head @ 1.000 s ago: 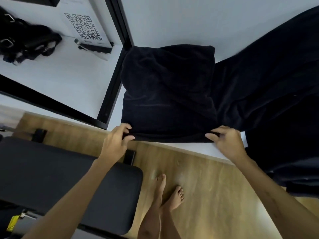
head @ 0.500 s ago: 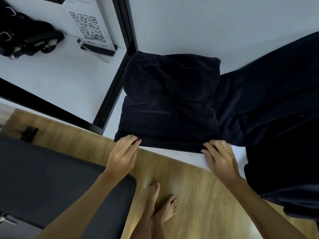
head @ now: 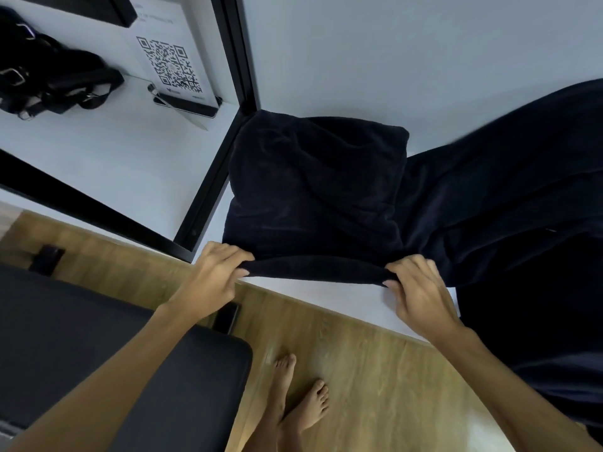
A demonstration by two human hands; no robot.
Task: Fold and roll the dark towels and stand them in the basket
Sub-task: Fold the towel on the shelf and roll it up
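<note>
1. While folded towel lies on white table near its front edge, left hand and right hand pinch its near corners.
2. Fingers clamped on the turned-up hem, likely to start the roll evenly.
3. Basket not in view.

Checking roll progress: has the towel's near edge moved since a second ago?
Yes. The folded towel's near edge now curls up off the white table, away from its front edge, pinched by left hand and right hand.
</note>
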